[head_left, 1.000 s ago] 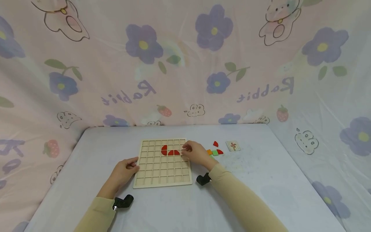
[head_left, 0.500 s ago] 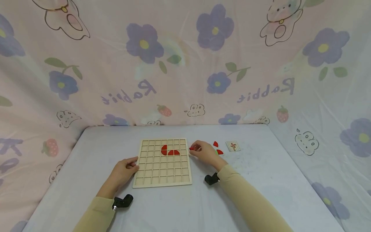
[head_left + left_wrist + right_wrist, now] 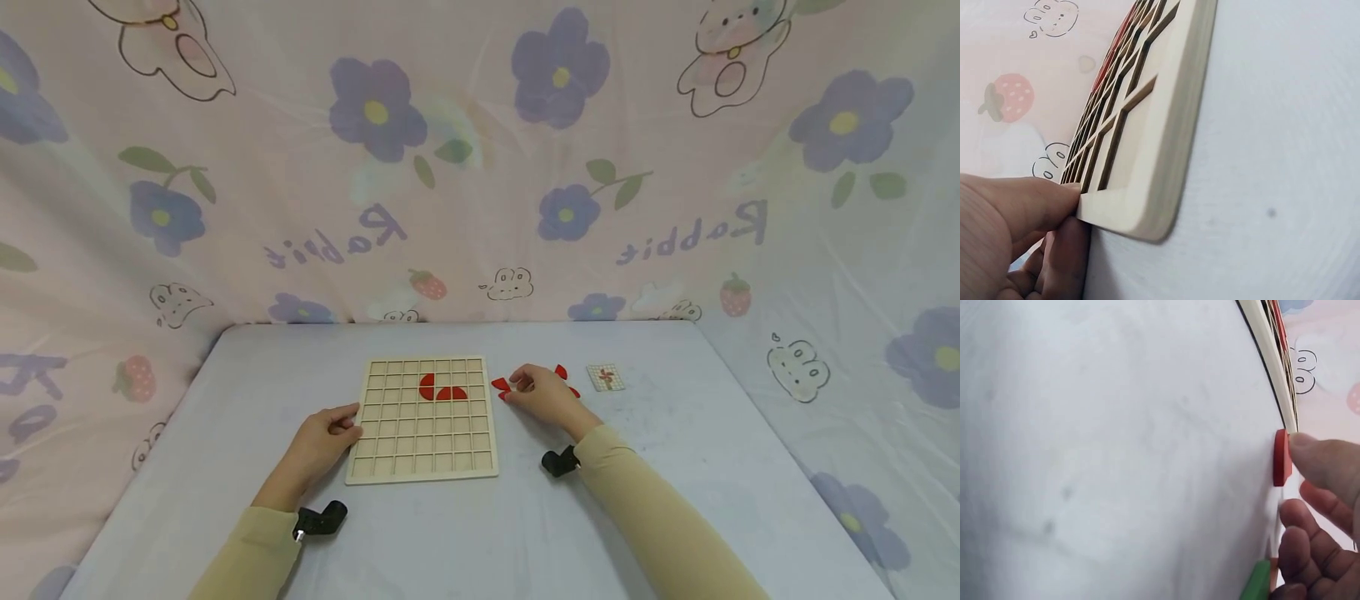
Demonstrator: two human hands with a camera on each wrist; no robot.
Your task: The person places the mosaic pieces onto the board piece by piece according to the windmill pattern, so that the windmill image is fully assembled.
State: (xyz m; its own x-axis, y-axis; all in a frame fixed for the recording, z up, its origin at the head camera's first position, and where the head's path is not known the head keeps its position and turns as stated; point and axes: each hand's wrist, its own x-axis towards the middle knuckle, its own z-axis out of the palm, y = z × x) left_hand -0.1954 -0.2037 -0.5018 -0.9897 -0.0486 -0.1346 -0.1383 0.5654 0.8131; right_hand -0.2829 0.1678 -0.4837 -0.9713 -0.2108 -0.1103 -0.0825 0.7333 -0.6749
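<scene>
The left hand [image 3: 321, 450] holds the left edge of a wooden grid board [image 3: 422, 442]; in the left wrist view its thumb [image 3: 1054, 200] lies on the rim, the fingers at the side. Several red quarter-circle pieces [image 3: 452, 393] sit in the board's upper cells. Right of the board, the right hand [image 3: 543, 396] is low over the table, thumb and index finger apart. Its thumb [image 3: 1319, 456] touches or nearly touches a red piece [image 3: 1281, 457] on the table. Another red piece [image 3: 500, 383] lies by the fingertips. A green piece [image 3: 1257, 581] shows below the fingers in the right wrist view.
More red pieces [image 3: 561, 372] lie behind the right hand, which partly hides them. A small gridded pattern card [image 3: 605, 377] with a red figure is further right. A printed curtain [image 3: 480, 167] closes off the back of the white table [image 3: 480, 542].
The right hand has moved from over the board's right edge to the table on its right. It carried a red piece there, and its fingers have since spread. The left hand has stayed.
</scene>
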